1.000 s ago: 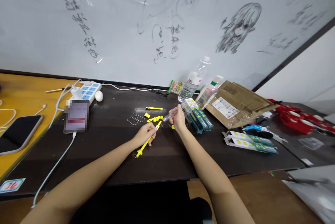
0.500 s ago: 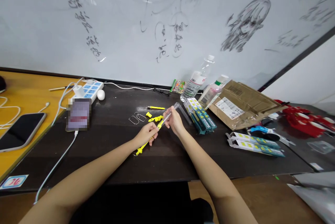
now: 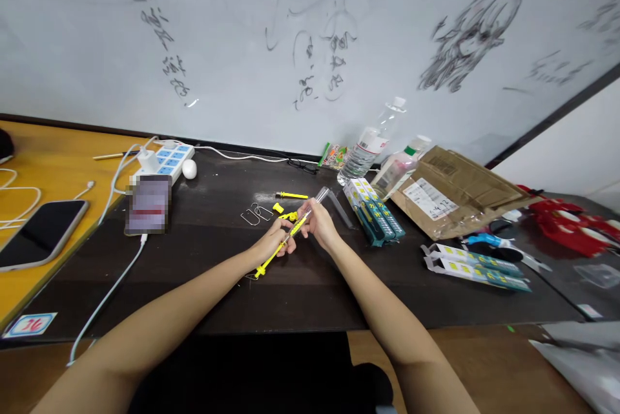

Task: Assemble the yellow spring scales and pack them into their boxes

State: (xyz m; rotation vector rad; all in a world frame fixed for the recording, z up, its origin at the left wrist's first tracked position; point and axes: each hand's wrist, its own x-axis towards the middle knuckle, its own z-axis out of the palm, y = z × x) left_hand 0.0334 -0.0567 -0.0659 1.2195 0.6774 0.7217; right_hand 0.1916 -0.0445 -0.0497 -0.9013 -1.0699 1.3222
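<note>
Over the dark table, my left hand is closed around a thin yellow plastic rod. The rod's flanged end points down toward me. My right hand pinches a clear plastic tube, slanted up and to the right. Part of the yellow rod shows inside the tube between my hands. Just beyond my fingers lie a small yellow cap-like piece and other yellow parts, partly covered by my right hand. Bent metal wire hooks lie to their left, and a yellow stick with a dark tip lies behind.
Another clear tube lies beside upright-patterned boxes. Behind stand a water bottle and a second bottle, beside a cardboard parcel. Opened boxes lie right; a phone and power strip left.
More yellow shows inside the tube between my hands. The rod's lower end has moved slightly up and right. The whole view has shifted a little.
</note>
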